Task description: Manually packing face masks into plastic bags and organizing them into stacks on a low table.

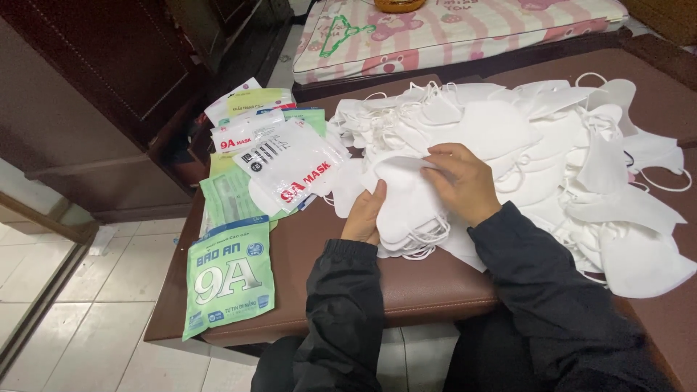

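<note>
My left hand [365, 212] and my right hand [462, 181] hold a small stack of folded white face masks [406, 199] between them over a brown padded surface [341, 268]. The left hand grips the stack's left edge; the right hand lies on its upper right side. A big loose pile of white masks [552, 145] spreads behind and to the right of my hands. Both arms are in black sleeves.
Green and white mask pouches lie left of my hands: a green pouch [229, 287] near the front edge, and a clear white pouch [290, 170] among several others behind it. A pink patterned mattress [465, 33] with a green hanger [341, 33] lies beyond. Tiled floor lies to the left.
</note>
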